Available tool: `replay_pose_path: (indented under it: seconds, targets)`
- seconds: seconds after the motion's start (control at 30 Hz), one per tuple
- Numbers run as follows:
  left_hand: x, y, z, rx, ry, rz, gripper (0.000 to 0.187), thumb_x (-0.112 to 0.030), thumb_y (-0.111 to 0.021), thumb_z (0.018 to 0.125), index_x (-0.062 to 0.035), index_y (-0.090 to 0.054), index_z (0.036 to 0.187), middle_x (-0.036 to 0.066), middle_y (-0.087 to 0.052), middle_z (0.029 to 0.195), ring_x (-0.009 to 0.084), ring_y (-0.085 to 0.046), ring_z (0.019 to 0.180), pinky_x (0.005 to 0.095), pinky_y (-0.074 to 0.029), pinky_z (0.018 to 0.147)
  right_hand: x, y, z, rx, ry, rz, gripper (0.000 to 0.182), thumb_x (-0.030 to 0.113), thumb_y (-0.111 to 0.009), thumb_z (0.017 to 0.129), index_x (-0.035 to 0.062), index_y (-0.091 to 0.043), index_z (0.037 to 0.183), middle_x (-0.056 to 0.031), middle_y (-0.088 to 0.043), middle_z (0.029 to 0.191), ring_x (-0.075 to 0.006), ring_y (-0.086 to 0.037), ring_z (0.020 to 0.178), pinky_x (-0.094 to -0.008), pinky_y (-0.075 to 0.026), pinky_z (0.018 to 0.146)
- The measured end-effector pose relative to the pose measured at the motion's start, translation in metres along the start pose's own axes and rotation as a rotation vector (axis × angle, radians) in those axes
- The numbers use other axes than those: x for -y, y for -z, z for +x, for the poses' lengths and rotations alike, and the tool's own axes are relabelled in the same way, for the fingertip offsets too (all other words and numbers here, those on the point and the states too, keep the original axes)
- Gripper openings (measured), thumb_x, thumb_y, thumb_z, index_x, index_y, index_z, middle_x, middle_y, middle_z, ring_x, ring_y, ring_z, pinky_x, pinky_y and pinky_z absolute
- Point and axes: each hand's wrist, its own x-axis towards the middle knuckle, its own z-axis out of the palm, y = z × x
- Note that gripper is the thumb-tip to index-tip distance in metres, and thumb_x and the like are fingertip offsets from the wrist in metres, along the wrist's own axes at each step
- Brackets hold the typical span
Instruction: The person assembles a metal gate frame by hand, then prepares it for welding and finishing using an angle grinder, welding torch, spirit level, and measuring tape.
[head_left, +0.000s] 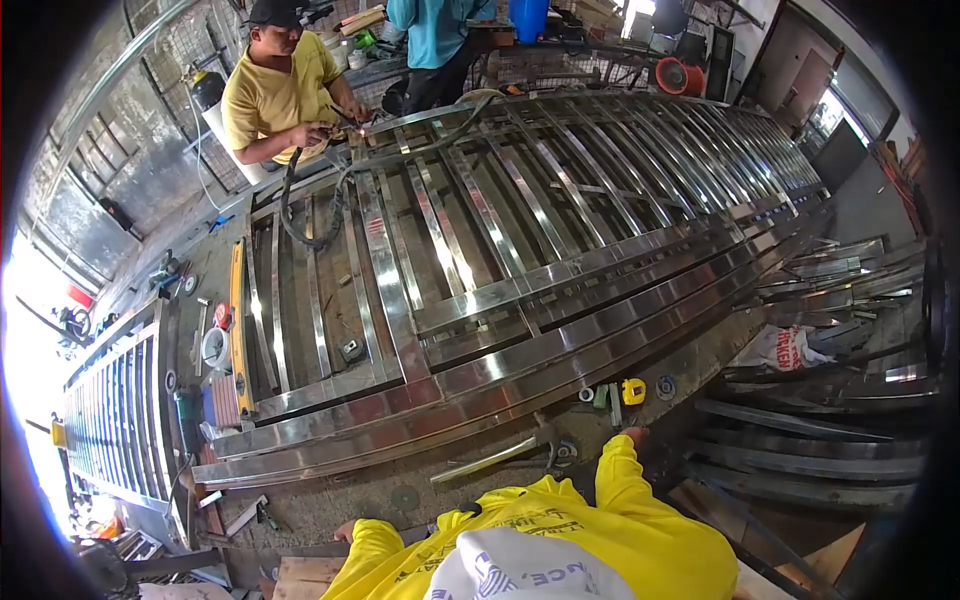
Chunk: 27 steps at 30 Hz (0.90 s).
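Observation:
My left hand point(345, 530) rests at the near edge of the workbench, beyond a yellow sleeve; its fingers are too small to make out. On the bench to the right lies my right hand point(637, 435), its fingers mostly hidden. Just beyond it sit a yellow tape measure point(633, 391) and a grinding disc point(666, 387). A hammer point(543, 430) and a shiny metal strip point(484, 460) lie between my hands. Long polished metal tubes point(500, 370) run across the bench in front of me, beside a large metal grille frame point(460, 220).
Across the frame, a person in a yellow shirt point(285, 95) holds a torch with a bright spot at its tip. Another person in blue point(437, 35) stands behind. A yellow level point(238, 325) lies left. Metal offcuts point(840, 270) are piled right. A black hose point(300, 235) drapes over the frame.

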Motion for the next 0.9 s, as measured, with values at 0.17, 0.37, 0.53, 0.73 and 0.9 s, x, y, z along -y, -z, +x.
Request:
replay_pose_path:
  seconds: [0.17, 0.37, 0.53, 0.73, 0.9]
  targets:
    - [0.006, 0.008, -0.026, -0.038, -0.064, 0.034, 0.041, -0.041, -0.053, 0.093, -0.0219, -0.061, 0.129, 0.002, -0.058, 0.133, 0.0261, -0.056, 0.118, 0.0568, -0.042, 0.086, 0.006, 0.004, -0.011, -0.026, 0.086, 0.017, 0.059, 0.039, -0.023, 0.103, -0.0062, -0.035, 0.141, -0.0306, -0.055, 0.125, -0.0402, -0.056, 0.118, -0.0490, -0.044, 0.101]
    - [0.011, 0.027, -0.073, -0.040, -0.089, 0.113, 0.043, -0.042, -0.052, 0.093, -0.0219, -0.060, 0.130, 0.003, -0.058, 0.134, 0.0256, -0.056, 0.119, 0.0556, -0.041, 0.090, 0.020, 0.017, -0.044, -0.069, 0.055, 0.068, 0.051, 0.030, -0.032, 0.103, -0.0040, -0.034, 0.141, -0.0289, -0.058, 0.121, -0.0393, -0.060, 0.112, -0.0481, -0.049, 0.095]
    - [0.007, 0.019, -0.048, -0.017, -0.060, 0.077, 0.044, -0.043, -0.052, 0.093, -0.0216, -0.059, 0.131, 0.004, -0.056, 0.136, 0.0269, -0.055, 0.121, 0.0559, -0.041, 0.091, -0.006, -0.007, 0.014, -0.148, 0.332, -0.355, 0.044, 0.021, -0.038, 0.101, -0.0029, -0.040, 0.137, -0.0265, -0.062, 0.115, -0.0376, -0.065, 0.104, -0.0481, -0.053, 0.089]
    - [0.004, 0.009, -0.026, -0.004, -0.065, 0.048, 0.047, -0.045, -0.051, 0.092, -0.0218, -0.057, 0.133, 0.004, -0.055, 0.138, 0.0284, -0.053, 0.124, 0.0596, -0.038, 0.095, -0.006, -0.010, 0.033, -0.248, 0.491, -0.555, 0.037, 0.014, -0.039, 0.100, 0.0001, -0.042, 0.135, -0.0257, -0.064, 0.110, -0.0374, -0.067, 0.100, -0.0495, -0.055, 0.085]
    - [0.004, 0.005, -0.020, -0.009, -0.054, 0.008, 0.049, -0.045, -0.051, 0.092, -0.0216, -0.057, 0.134, 0.003, -0.054, 0.139, 0.0290, -0.052, 0.125, 0.0617, -0.037, 0.096, -0.002, -0.010, 0.023, -0.224, 0.335, -0.362, 0.036, 0.015, -0.038, 0.101, 0.0015, -0.042, 0.134, -0.0279, -0.063, 0.111, -0.0400, -0.066, 0.099, -0.0494, -0.054, 0.086]
